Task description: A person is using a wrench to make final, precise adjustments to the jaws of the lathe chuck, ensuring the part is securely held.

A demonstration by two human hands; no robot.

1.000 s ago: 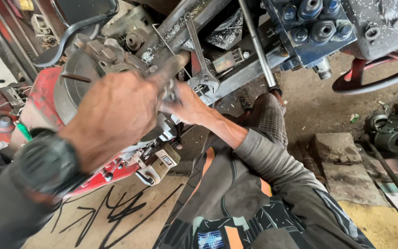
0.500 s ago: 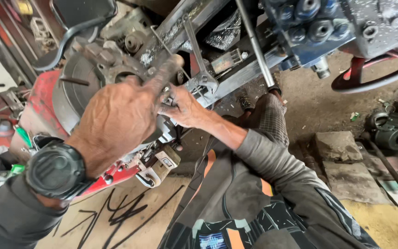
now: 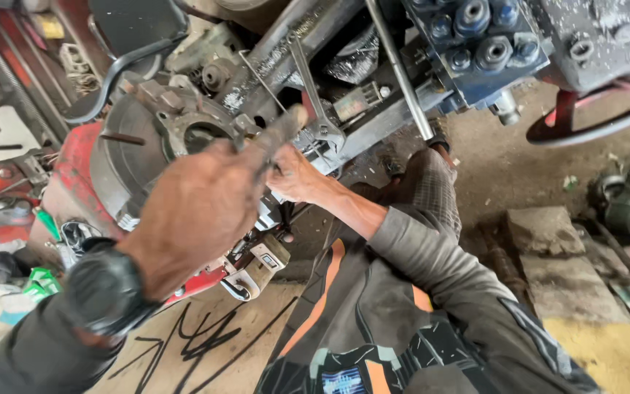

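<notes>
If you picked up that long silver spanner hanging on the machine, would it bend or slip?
The spanner looks like solid metal, so probably stiff and heavy for its size. The greasy machine around it suggests it may be slippery. Its flat shape likely wouldn't roll.

Left hand just left of right hand, both before round housing, wrench above.

The left hand fills the middle of the view, back toward the camera, fingers pointing to two o'clock and curled together at their tips. Its forearm runs off toward seven o'clock. The right hand sits just beyond, at three o'clock of the left, closed loosely, its bent arm trailing toward five o'clock
</notes>
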